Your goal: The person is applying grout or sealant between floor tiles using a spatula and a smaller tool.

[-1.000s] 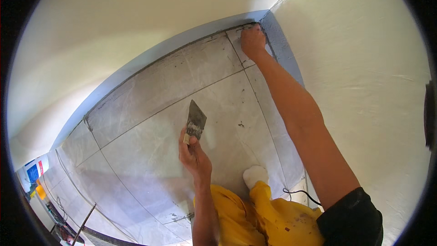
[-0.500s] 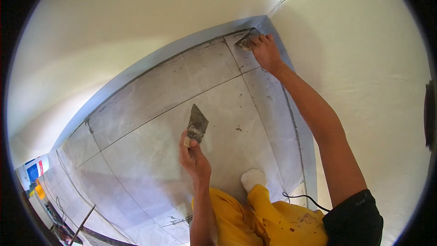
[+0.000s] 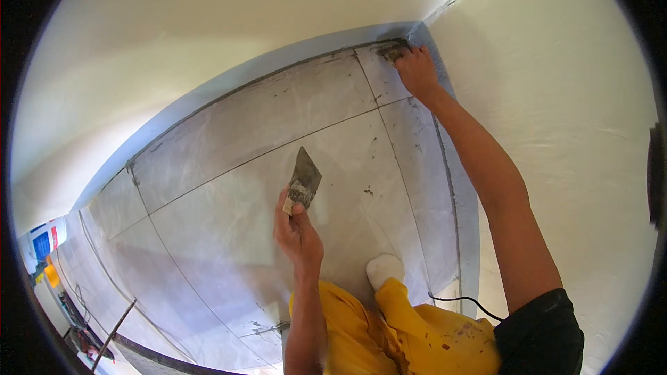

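My left hand (image 3: 299, 239) grips a putty knife (image 3: 304, 179) by its short pale handle, above the middle of the floor. Its grey blade points away from me, with a crusty light patch near the handle. At the far right corner my right hand (image 3: 419, 75) is closed on a second grey-bladed putty knife (image 3: 391, 51), whose handle is hidden by the fingers. That blade lies low by the floor's far edge, over dark smears. Pale tiles (image 3: 229, 229) with dark joints cover the floor. A blue-grey band (image 3: 278, 62) runs along the foot of the cream walls.
My foot in a white sock (image 3: 385, 269) stands on the tiles. A black cable (image 3: 467, 298) curves beside my right leg. At the far left are a white bucket (image 3: 45, 242), an orange item (image 3: 51, 276) and a thin dark rod (image 3: 114, 335). Dark crumbs dot the tiles.
My right hand and its putty knife have shifted slightly right within the corner, and that blade now appears flatter. The left putty knife has risen a little in the view, which has turned slightly.
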`<state>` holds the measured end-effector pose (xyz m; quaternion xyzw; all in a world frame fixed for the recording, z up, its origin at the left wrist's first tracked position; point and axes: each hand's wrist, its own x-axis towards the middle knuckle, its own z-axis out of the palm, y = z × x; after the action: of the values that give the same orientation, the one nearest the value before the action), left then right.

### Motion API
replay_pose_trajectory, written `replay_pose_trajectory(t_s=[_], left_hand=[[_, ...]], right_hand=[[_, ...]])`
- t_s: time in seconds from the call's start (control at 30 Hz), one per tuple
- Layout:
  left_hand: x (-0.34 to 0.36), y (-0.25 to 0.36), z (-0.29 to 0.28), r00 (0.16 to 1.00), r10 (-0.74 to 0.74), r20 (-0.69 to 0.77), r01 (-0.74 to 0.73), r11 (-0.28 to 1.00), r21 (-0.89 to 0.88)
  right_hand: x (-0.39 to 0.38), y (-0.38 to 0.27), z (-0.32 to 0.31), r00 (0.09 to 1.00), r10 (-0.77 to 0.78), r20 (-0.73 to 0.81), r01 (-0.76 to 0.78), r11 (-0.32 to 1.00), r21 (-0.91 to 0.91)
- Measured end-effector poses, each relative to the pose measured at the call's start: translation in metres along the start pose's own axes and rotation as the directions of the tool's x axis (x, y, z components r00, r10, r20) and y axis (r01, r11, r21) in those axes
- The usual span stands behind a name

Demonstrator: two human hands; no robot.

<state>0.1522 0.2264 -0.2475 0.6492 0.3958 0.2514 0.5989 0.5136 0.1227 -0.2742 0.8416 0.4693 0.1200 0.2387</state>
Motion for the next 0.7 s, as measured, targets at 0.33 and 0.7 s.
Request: replay_pose_trajectory(t_s=[0.33, 0.7], left_hand=[[0.002, -0.02, -0.002, 0.953, -0.298, 0.055, 0.302, 0.921, -0.244], [0.0, -0.04, -0.008, 0.571, -0.634, 0.522, 0.767, 0.184, -0.615]], right_hand=[[-0.043, 0.001, -0.071, 0.918, -0.1, 0.383, 0.059, 0.991, 0.117], [-0.153, -0.108, -0.187, 0.957, -0.287, -0.036, 0.165, 0.439, 0.883]])
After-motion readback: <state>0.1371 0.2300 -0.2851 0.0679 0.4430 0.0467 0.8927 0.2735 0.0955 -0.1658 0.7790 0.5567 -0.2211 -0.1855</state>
